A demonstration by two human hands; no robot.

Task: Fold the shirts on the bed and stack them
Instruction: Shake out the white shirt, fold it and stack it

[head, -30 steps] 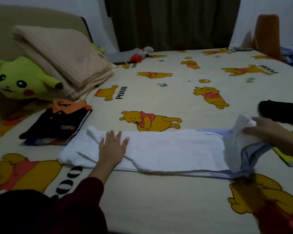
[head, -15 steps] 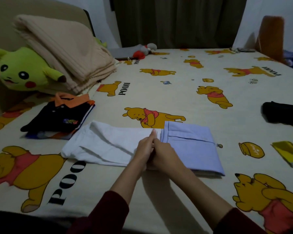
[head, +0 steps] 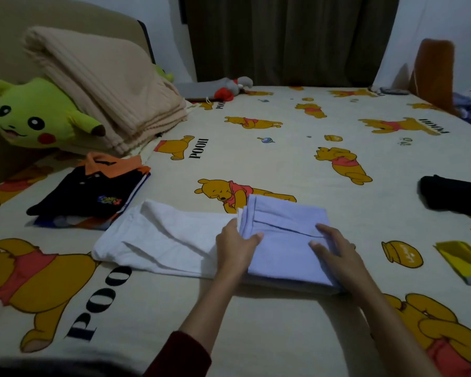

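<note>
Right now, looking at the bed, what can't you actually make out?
- Head view: the black garment and yellow item are cut by the right edge.
- The garments under the black-and-orange shirt are covered by it.
- The shirt being folded: its lower layers lie under the blue fold.

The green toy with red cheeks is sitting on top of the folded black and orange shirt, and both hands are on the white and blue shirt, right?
Not quite. In the head view the green toy lies apart from the black and orange shirt, farther back against the beige blanket. The rest holds: the left hand and right hand both rest on the white and blue shirt.
</note>
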